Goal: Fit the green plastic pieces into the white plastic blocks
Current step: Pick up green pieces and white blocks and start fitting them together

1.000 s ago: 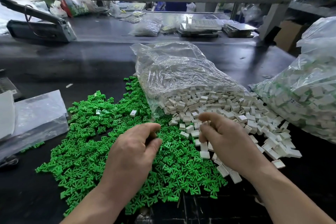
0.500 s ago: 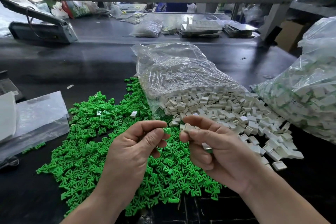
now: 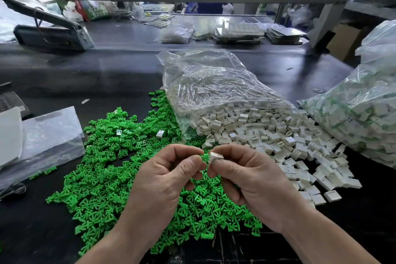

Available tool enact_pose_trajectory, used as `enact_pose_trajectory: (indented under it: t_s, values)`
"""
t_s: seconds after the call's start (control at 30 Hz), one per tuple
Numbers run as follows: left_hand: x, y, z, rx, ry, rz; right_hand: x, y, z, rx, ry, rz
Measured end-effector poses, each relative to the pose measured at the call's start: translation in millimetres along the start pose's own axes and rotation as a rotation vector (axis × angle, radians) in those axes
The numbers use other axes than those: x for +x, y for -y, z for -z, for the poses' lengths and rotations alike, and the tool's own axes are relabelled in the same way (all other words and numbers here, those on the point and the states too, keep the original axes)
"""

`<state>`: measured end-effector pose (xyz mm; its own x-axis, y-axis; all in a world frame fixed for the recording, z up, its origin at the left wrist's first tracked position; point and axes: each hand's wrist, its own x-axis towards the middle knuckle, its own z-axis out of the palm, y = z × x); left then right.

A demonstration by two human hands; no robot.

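**Item 1: left hand** (image 3: 162,180). Raised above the green heap. Thumb and forefinger pinch one green piece (image 3: 205,157); the other fingers are curled beneath.

**Item 2: right hand** (image 3: 255,184). Level with the left. Its fingertips grip one white block (image 3: 216,156) by the outer walls. Piece and block meet in the gap between the two hands, touching or very nearly so; whether the piece has entered the block cannot be told.

**Item 3: green pieces** (image 3: 111,178). Loose heap on the dark desk (image 3: 107,75), below and to the left of both hands.

**Item 4: white blocks** (image 3: 267,135). Spilled from the mouth of a clear bag (image 3: 214,88), lying to the right of the green heap and meeting it at the bag's mouth. Two stray white parts lie on top of the green.

**Item 5: second bag** (image 3: 364,118). Far right, full of white blocks with green showing through — probably finished units, though that is a judgement.

**Item 6: plastic sheets** (image 3: 47,135). Folded, at the left edge.

**Step in hand (judged):** mating one piece to one block.

**Handling note:**
- Keep the fingertips off the block's opening.
- Square the green piece to the opening before pressing.
- Push straight in, without twisting, until it seats.
- If it binds, back off and realign — forcing it risks a slip, and a dropped part would vanish into the heap.
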<state>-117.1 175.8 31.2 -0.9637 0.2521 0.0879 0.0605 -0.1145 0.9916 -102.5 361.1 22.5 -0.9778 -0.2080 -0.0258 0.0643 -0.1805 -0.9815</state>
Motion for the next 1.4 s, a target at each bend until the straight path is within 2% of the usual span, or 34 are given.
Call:
enact_pose_trajectory:
  t_s: [0.2, 0.3, 0.43, 0.53, 0.67, 0.83, 1.07, 1.4]
  values:
    - [-3.0, -0.7, -0.5, 0.122, 0.002, -0.021, -2.7, 2.2, -2.6, -0.139, -0.001, 0.018]
    - [-3.6, -1.4, 1.2, 0.104, 0.033, -0.028, -3.8, 4.6, -3.0, -0.152, 0.007, 0.001]
    - [-1.2, -3.1, -0.1, -0.172, 0.103, 0.081, -6.0, 6.3, -7.4, -0.045, 0.053, -0.035]
    - [-0.4, -1.8, -0.1, -0.363, 0.218, 0.174, -8.2, 6.8, -11.7, 0.048, 0.107, -0.054]
    - [-0.2, -2.4, 1.4, -0.488, 0.292, 0.227, -9.2, 6.9, -13.3, 0.147, 0.147, -0.108]
    - [0.3, -4.8, 5.4, -0.534, 0.333, 0.262, -6.2, 6.5, -13.1, 0.166, 0.175, -0.125]
    - [-1.9, -5.4, 5.4, -0.533, 0.334, 0.245, -6.5, 6.1, -16.1, 0.156, 0.19, -0.095]
    - [-5.9, 3.2, -7.5, -0.47, 0.204, 0.107, -6.0, 6.4, -25.0, 0.185, 0.147, -0.047]
